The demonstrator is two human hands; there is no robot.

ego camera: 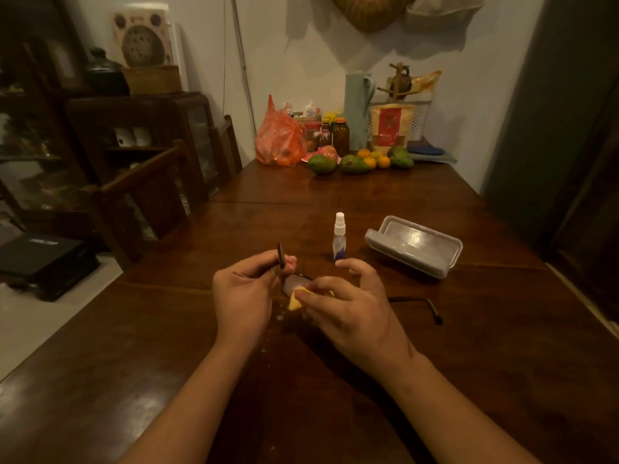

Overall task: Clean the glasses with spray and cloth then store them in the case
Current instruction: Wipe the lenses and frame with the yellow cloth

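Half the glasses (pixel 296 282) hide under right hand (pixel 351 309) pinching cloth (pixel 296 300) — left hand (pixel 244 293) grips them.

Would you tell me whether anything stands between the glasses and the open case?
Only the spray bottle, upright on the table just left of the case, stands near the path from the glasses; the case lies open.

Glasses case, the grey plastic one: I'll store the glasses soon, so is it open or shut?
Open. The grey plastic glasses case lies on the wooden table with its lid swung back, both hollow halves facing up.
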